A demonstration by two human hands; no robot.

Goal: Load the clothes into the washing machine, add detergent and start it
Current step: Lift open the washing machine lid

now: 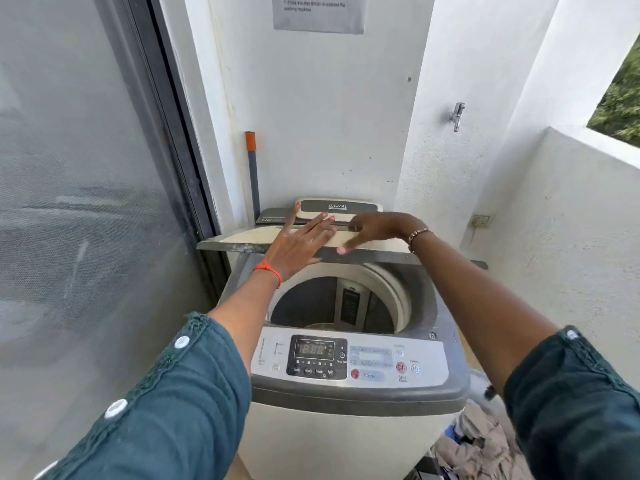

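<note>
- The washing machine (346,445) stands in a white-walled corner, with its control panel (367,362) along the front edge and a lit display (316,348) on the panel's left part.
- Its lid (242,242) is folded up at the back edge, leaving the round drum (311,303) uncovered.
- The left grip (298,244) lies flat on the folded lid, fingers straight and together, holding nothing. An orange thread (268,270) circles that wrist.
- The right grip (377,228) rests just beside it on the same lid, fingers loosely spread and unclenched, one fingertip reaching the lid's near edge. A beaded bracelet (417,233) sits on that wrist.
- The clothes (478,441) lie in a heap low down, just beside the machine's front right corner and outside the drum.
- Both forearms come from dark teal sleeves (180,403).
- A grey pole with an orange top (252,168) leans behind the machine's back left corner. A tap (457,116) sticks out of the wall to the right, and a paper notice (318,12) hangs above.
</note>
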